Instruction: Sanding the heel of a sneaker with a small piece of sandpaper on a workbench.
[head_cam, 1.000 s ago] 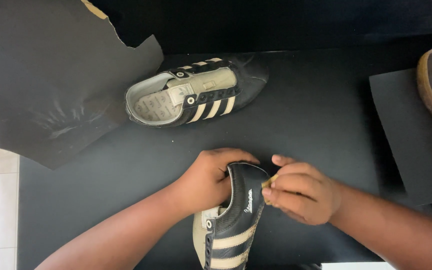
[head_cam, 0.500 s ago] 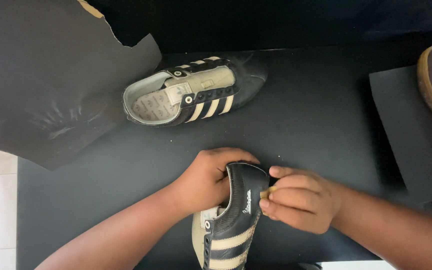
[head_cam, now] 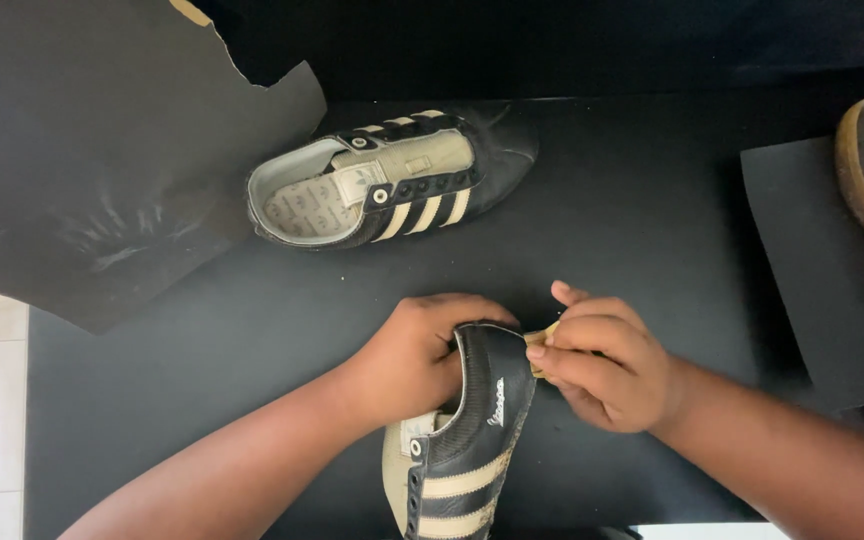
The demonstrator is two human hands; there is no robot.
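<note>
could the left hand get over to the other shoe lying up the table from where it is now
Probably yes: bare black table lies between the left hand and the second shoe, nothing in between. But it currently holds the near shoe.

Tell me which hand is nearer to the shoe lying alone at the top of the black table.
Left. The left hand lies almost directly below the lone shoe, with bare table between. The right hand is further off, below and to its right.
</note>
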